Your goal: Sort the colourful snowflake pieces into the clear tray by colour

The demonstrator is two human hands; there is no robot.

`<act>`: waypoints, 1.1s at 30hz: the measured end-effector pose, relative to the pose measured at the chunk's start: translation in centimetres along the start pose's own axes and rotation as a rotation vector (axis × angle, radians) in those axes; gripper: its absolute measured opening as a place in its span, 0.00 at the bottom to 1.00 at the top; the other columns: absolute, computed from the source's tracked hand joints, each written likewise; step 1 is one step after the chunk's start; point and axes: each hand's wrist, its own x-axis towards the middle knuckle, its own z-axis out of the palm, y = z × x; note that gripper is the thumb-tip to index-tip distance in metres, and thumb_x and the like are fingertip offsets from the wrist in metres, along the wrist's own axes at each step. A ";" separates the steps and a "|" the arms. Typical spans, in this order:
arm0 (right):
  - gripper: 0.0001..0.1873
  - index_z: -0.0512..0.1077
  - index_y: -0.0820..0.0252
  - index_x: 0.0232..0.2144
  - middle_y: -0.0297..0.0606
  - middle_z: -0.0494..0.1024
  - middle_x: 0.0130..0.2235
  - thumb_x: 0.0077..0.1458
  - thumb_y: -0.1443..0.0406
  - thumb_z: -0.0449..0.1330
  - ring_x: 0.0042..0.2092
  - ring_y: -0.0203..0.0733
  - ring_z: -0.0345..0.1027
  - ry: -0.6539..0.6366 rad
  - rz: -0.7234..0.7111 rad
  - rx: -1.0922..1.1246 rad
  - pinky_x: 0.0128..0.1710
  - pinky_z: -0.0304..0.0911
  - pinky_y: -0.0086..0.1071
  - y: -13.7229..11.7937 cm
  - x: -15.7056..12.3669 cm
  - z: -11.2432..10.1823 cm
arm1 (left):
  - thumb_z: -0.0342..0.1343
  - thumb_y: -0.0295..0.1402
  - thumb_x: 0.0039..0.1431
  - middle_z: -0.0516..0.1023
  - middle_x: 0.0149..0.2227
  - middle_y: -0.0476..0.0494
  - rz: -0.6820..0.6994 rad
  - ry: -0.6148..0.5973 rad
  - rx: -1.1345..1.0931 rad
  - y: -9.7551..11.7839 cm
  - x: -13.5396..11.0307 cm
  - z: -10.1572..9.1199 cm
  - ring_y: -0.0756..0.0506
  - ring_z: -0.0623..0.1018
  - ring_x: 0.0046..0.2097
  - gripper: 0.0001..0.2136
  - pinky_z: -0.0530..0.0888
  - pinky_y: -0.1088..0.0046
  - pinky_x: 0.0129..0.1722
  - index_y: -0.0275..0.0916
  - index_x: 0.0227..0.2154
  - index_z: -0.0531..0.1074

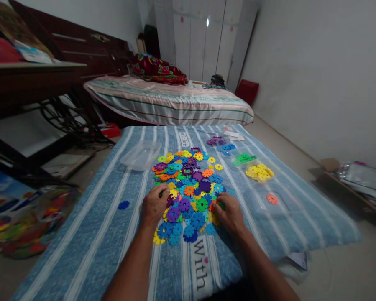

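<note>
Judging by the pose, drawing pieces from a loose pile of notched discs (189,191) on the cloth-covered table (106,234). Pinching a small dark piece (161,193) in the left hand (155,205), at the left edge of the pile; pinching a green disc (221,205) in the right hand (231,212), at the right edge. Cannot tell how firmly, nor the exact colour of the left piece. Shows farther right, in clear trays (274,177), from far to near, purple discs (216,141), blue discs (227,148), green discs (244,158) and yellow discs (259,172), 1 colour to each. Probably calls next for lifting both pieces clear without dragging neighbours, then reaching far and right toward the green discs.
</note>
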 end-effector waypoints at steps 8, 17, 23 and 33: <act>0.11 0.74 0.54 0.28 0.40 0.82 0.36 0.61 0.60 0.57 0.40 0.45 0.76 0.157 -0.030 0.078 0.43 0.69 0.38 -1.0 0.5 -4.2 | 0.53 0.42 0.54 0.84 0.43 0.44 -0.020 -0.001 0.014 -0.1 0.1 -0.1 0.42 0.82 0.46 0.12 0.77 0.65 0.53 0.43 0.30 0.79; 0.16 0.76 0.57 0.29 0.45 0.82 0.34 0.61 0.56 0.54 0.38 0.49 0.75 0.437 0.040 -0.321 0.42 0.68 0.41 2.5 2.4 -12.0 | 0.53 0.43 0.54 0.85 0.42 0.45 -0.015 0.013 0.014 -0.3 0.2 -0.2 0.42 0.82 0.46 0.12 0.77 0.67 0.52 0.44 0.31 0.79; 0.20 0.78 0.59 0.33 0.48 0.82 0.36 0.62 0.54 0.51 0.39 0.50 0.75 0.409 0.043 -0.409 0.41 0.67 0.41 4.0 2.5 -11.8 | 0.54 0.43 0.54 0.85 0.42 0.45 0.012 0.008 0.015 -0.4 0.2 -0.2 0.42 0.82 0.46 0.11 0.78 0.66 0.52 0.45 0.30 0.78; 0.15 0.77 0.56 0.32 0.42 0.82 0.34 0.64 0.58 0.53 0.37 0.45 0.75 0.259 -0.079 -0.212 0.39 0.68 0.36 1.5 1.9 -8.8 | 0.54 0.44 0.55 0.84 0.43 0.43 -0.013 -0.001 0.026 -0.4 0.2 -0.3 0.41 0.82 0.47 0.13 0.77 0.64 0.53 0.43 0.31 0.78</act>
